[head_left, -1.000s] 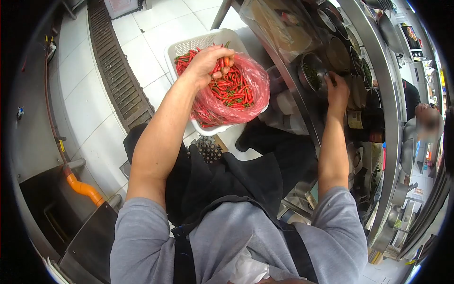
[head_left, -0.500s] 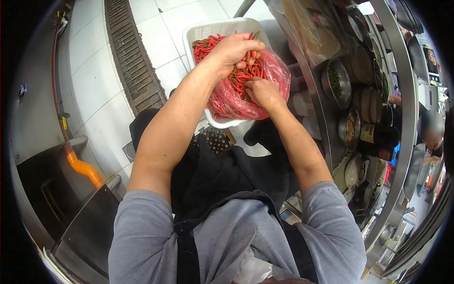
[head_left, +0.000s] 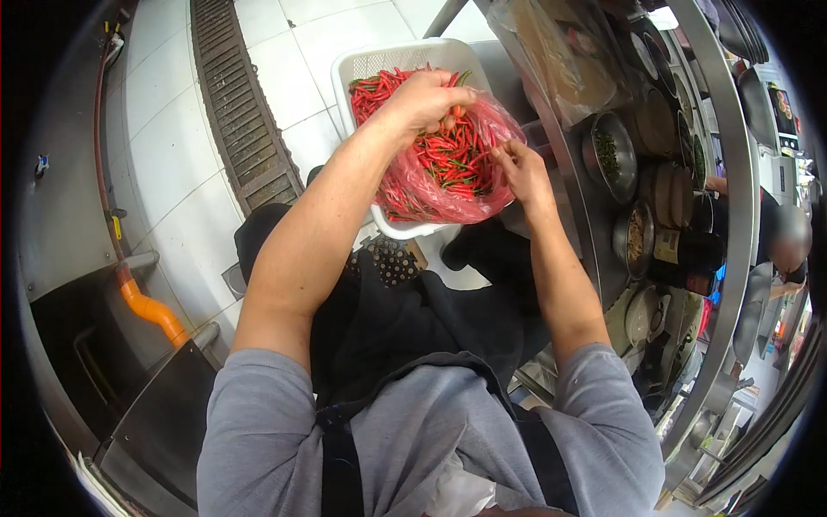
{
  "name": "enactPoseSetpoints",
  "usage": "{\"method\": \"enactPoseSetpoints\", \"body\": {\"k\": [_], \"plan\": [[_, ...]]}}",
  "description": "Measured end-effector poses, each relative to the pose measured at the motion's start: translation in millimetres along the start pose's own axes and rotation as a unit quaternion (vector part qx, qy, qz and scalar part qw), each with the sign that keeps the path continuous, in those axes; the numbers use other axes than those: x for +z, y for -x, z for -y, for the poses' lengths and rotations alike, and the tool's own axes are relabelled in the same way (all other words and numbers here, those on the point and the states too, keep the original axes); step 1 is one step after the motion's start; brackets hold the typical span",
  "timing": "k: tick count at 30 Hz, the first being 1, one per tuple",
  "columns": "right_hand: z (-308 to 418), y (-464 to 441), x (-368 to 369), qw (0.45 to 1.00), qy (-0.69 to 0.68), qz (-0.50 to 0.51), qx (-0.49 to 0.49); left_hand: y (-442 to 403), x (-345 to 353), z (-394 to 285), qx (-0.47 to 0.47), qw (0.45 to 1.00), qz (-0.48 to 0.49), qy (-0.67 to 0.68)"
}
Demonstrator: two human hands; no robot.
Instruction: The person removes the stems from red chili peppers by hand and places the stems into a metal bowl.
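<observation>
Red chili peppers, a few of them green, fill a thin red plastic bag. The bag rests in a white plastic basket, and more chilies lie loose in the basket on its left side. Over the bag's mouth, my left hand is closed around some chilies; red and green ends stick out past the fingers. My right hand pinches the bag's right edge between thumb and fingers.
A metal shelf on the right holds bowls of chopped greens and other food. A floor drain grate runs along the left. An orange pipe is at lower left. Another person stands beyond the shelf.
My right hand has come out of the chilies and moved right to the bag's edge. The bag's mouth is wider, exposing more chilies. My left hand has barely moved.
</observation>
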State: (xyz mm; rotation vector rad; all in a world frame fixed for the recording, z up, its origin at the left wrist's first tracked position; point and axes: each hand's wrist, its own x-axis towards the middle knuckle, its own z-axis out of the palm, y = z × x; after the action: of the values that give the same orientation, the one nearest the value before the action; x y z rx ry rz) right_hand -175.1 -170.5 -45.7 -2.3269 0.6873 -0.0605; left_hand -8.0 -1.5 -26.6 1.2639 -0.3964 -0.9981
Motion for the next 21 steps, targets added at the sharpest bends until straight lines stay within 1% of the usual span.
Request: {"method": "enactPoseSetpoints", "body": {"k": [1, 2, 3, 4, 5, 6, 8, 10, 12, 13, 14, 15, 16, 19, 20, 21], "plan": [[3.9, 5.0, -0.9, 0.996, -0.090, 0.007, 0.015, -2.1, 0.6, 3.1, -0.010, 0.999, -0.005, -0.036], [8.2, 9.3, -1.7, 0.983, -0.179, 0.014, 0.031, -3.7, 2.5, 7.1, -0.008, 0.999, -0.004, -0.037], [14.0, 13.0, -2.9, 0.983, -0.179, 0.013, 0.030, -3.9, 5.7, 10.1, -0.009, 0.999, 0.019, -0.039], [20.1, 16.6, -3.7, 0.972, -0.232, 0.010, 0.023, -3.7, 9.9, 13.2, -0.010, 0.998, 0.044, -0.042], [23.6, 19.6, -3.4, 0.959, -0.284, 0.006, 0.016, -3.9, 15.0, 17.3, -0.030, 0.997, 0.061, -0.035], [24.7, 21.5, -2.1, 0.958, -0.285, 0.002, 0.016, -1.8, 19.6, 17.7, -0.029, 0.997, 0.065, -0.037], [27.2, 24.1, 0.5, 0.966, -0.255, -0.034, -0.025, 2.8, 27.9, 18.2, -0.031, 0.992, 0.116, -0.024], [32.4, 29.0, 0.4, 0.968, -0.242, -0.053, -0.029, 0.9, 32.2, 20.8, -0.017, 0.993, 0.113, -0.009], [38.0, 33.2, -2.2, 0.978, -0.186, -0.085, -0.044, -2.4, 31.7, 21.8, -0.027, 0.994, 0.100, 0.039], [39.0, 34.9, -4.4, 0.980, -0.176, -0.086, -0.031, -3.2, 31.1, 22.0, -0.025, 0.994, 0.101, 0.039], [37.8, 36.0, -4.1, 0.980, -0.175, -0.087, -0.032, -3.9, 30.3, 22.2, -0.039, 0.989, 0.122, 0.073], [36.7, 36.8, -3.3, 0.982, -0.141, -0.100, -0.082, -4.0, 29.4, 21.4, -0.053, 0.982, 0.144, 0.107], [36.2, 37.8, -3.6, 0.979, -0.105, -0.112, -0.130, -3.7, 28.3, 20.8, -0.051, 0.982, 0.145, 0.107], [40.9, 45.9, -23.8, 0.980, -0.063, -0.136, -0.133, -1.4, 29.8, 16.0, -0.063, 0.983, 0.091, 0.144], [40.7, 48.1, -31.9, 0.979, -0.043, -0.146, -0.134, -2.0, 28.2, 13.7, -0.061, 0.983, 0.098, 0.145], [33.2, 46.2, -45.3, 0.975, -0.067, -0.184, -0.100, -2.1, 24.9, 12.0, -0.048, 0.980, 0.093, 0.170]]}}
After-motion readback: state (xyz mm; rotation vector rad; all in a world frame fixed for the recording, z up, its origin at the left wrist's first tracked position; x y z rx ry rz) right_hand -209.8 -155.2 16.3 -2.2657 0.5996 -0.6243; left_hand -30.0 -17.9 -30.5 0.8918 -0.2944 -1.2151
